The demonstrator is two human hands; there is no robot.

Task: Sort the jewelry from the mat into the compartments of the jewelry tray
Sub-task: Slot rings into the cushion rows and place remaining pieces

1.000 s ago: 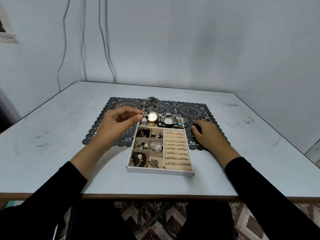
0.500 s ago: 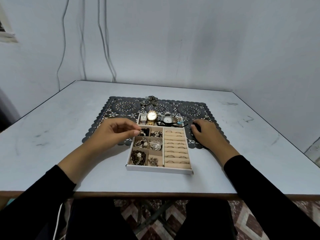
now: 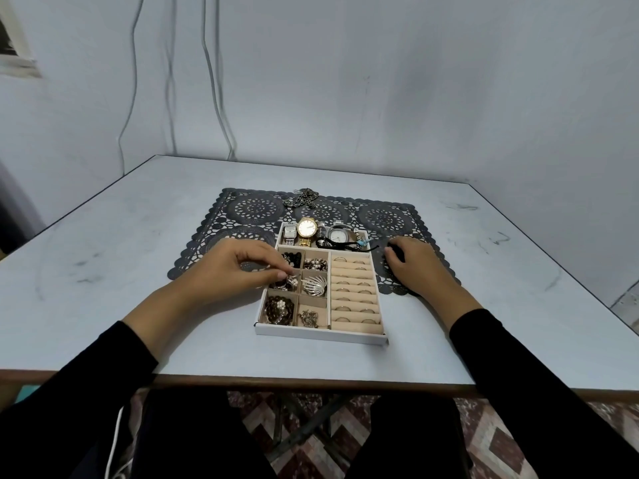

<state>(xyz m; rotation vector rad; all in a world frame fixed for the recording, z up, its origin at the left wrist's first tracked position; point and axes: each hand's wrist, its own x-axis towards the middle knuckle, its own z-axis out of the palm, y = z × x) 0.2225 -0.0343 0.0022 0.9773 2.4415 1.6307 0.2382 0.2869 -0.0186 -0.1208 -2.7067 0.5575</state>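
Gleaming chain (image 3: 301,198) on lacy mat (image 3: 383,216)

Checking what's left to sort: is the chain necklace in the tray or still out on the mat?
Out. The chain necklace lies bunched on the mat, at its far edge, beyond the tray.

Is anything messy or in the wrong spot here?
Yes. One chain necklace lies bunched at the far edge of the mat, outside the jewelry tray. A black cord bracelet in the watch row also seems to poke out over the tray's right rim.
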